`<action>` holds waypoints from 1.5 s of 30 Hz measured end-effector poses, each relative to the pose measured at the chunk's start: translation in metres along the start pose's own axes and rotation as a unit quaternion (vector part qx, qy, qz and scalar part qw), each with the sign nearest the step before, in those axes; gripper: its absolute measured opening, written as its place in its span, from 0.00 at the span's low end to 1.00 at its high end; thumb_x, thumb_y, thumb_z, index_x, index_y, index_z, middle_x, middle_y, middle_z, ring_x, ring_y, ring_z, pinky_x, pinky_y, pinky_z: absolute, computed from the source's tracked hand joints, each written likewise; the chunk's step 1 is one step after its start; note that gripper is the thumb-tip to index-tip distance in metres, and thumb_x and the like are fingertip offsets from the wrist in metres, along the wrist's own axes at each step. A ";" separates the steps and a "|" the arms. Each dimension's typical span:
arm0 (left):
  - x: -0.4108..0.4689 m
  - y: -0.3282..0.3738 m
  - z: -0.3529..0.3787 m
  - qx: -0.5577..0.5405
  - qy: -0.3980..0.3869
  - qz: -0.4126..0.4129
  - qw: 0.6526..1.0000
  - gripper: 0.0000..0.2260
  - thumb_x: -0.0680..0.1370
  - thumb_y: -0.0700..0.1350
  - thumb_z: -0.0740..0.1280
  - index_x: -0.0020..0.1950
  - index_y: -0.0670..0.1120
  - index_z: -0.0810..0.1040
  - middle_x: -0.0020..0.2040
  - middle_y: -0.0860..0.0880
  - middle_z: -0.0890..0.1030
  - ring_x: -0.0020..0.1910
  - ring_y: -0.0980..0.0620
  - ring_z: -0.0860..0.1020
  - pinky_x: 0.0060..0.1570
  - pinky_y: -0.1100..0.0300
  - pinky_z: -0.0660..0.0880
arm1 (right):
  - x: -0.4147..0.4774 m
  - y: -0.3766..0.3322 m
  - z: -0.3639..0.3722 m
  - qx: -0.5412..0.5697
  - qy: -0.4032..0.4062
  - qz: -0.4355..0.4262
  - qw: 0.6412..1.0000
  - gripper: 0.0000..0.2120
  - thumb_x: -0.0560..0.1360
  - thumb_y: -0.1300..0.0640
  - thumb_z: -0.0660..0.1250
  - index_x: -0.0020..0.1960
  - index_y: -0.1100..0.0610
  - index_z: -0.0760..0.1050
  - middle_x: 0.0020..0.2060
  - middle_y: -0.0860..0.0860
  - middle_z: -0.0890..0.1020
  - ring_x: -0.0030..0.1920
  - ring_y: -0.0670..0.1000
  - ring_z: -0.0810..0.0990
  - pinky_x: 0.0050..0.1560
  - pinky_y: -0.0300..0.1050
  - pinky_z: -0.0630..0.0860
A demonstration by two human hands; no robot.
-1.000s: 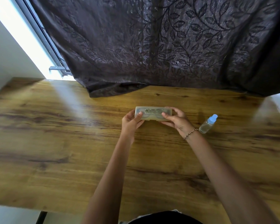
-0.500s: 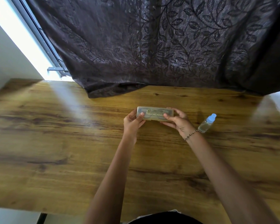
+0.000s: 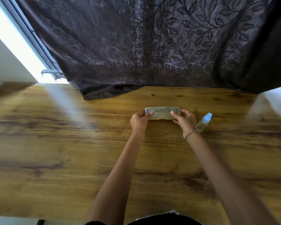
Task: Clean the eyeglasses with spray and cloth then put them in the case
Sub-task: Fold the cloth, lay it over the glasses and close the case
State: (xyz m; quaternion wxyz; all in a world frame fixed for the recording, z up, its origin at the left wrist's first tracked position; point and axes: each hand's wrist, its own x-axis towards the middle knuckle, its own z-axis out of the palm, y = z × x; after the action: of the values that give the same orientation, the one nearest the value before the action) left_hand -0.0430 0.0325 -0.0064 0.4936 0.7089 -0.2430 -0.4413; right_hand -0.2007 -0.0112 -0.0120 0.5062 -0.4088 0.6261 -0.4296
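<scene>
A translucent eyeglass case (image 3: pixel 162 112) lies closed on the wooden table (image 3: pixel 71 143), with the outline of eyeglasses faintly showing through its lid. My left hand (image 3: pixel 139 120) grips its left end, thumb on top. Its right end is held by my right hand (image 3: pixel 184 121), which wears a bead bracelet, thumb also on the lid. A small clear spray bottle (image 3: pixel 203 122) with a pale blue cap lies just right of my right hand. No cloth is in view.
A dark leaf-patterned curtain (image 3: pixel 152 46) hangs behind the table and drapes onto its far edge close behind the case. A bright window frame (image 3: pixel 31 46) runs along the upper left. The table's right edge lies beyond the bottle.
Both hands stay on the case ends. The view has shifted slightly; the case and bottle keep their places on the table.
</scene>
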 end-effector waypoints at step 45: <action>0.007 -0.020 -0.009 0.038 0.029 0.039 0.998 0.14 0.78 0.49 0.67 0.61 0.46 0.78 0.56 0.49 0.81 0.55 0.50 0.79 0.61 0.53 0.74 | -0.035 0.051 -0.094 -0.208 0.089 -0.078 0.971 0.16 0.70 0.46 0.73 0.34 0.59 0.80 0.25 0.52 0.80 0.25 0.48 0.77 0.26 0.40 0.72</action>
State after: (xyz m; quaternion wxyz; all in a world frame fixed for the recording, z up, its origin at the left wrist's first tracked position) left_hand -0.0333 0.0396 -0.0263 0.4900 0.7299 -0.2724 -0.3911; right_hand -0.2922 0.0486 -0.0398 0.3167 -0.5129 0.7108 -0.3626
